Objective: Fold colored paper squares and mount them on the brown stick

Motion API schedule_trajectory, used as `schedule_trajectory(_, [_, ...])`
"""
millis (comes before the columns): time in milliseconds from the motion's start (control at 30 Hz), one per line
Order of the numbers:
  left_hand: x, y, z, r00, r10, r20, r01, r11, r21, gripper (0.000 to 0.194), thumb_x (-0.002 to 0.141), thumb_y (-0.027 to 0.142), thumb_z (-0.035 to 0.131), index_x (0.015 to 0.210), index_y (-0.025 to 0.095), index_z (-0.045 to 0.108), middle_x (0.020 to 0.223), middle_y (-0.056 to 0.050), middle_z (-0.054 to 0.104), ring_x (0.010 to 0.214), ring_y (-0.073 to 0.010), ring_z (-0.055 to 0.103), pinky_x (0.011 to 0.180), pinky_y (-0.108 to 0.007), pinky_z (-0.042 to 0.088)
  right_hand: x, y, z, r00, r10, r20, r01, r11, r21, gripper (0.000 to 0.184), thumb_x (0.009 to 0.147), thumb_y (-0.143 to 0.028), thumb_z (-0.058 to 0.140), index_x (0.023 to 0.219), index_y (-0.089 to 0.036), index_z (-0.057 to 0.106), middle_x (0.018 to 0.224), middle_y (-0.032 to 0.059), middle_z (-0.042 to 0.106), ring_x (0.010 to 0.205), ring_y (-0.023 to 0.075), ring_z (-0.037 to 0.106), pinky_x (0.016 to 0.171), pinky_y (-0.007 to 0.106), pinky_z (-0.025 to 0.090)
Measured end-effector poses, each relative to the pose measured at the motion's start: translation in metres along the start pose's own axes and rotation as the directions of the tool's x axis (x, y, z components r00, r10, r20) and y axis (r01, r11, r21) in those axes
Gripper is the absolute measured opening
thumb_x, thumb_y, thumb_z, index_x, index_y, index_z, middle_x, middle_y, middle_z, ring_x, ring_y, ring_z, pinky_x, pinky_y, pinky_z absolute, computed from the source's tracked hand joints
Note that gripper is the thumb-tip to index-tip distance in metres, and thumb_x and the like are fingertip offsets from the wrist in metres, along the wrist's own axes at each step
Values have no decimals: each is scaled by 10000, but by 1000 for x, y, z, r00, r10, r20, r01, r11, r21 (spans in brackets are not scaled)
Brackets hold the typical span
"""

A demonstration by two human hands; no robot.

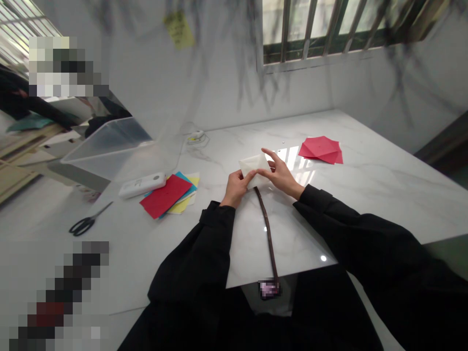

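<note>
My left hand (237, 188) pinches the lower left part of a folded white paper (253, 165), its thumb lying on the face of the sheet. Opposite it, my right hand (281, 173) has its thumb on the paper's lower right part, with the index finger stretched up and other fingers partly behind the sheet. The paper is held over the table, with crease lines meeting near its middle. From just below it, a dark brown strap-like strip (269, 229) runs down to the table's front edge and ends at a blurred-out pinkish thing.
Red papers (321, 149) lie at the right; coloured sheets (166, 196) lie at the left beside a white oblong device (143, 185). Black-handled scissors (83, 226), a clear plastic bin (106, 139) and a small white corded object (197, 135) stand farther left. Another person is at the far left.
</note>
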State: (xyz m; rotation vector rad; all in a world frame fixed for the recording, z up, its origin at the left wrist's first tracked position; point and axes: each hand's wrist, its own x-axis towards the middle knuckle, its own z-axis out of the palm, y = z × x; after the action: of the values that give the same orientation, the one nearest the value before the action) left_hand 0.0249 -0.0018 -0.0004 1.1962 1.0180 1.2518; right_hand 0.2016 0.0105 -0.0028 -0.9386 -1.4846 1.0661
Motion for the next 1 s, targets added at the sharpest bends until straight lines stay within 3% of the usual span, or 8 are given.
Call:
schedule_trajectory(267, [-1, 3, 2, 1000, 5, -30, -5, 1000, 17, 535, 658, 557, 928, 924, 111, 798, 871, -108, 791, 775, -215, 688, 739, -334, 565, 3, 2, 1, 999, 30, -10, -30, 998, 59, 815, 785, -529, 861, 1463, -231, 522, 1149, 110, 757, 1055, 308, 746, 994, 534, 624])
schedule_trajectory(1000, [-2, 2, 3, 998, 22, -54, -21, 1000, 8, 536, 665, 535, 929, 973, 113, 808, 923, -116, 807, 801, -217, 706, 781, -342, 567, 2, 0, 2, 999, 43, -9, -42, 994, 102, 753, 775, -476, 866, 1405, -218, 544, 1165, 116, 767, 1080, 309, 744, 978, 514, 636])
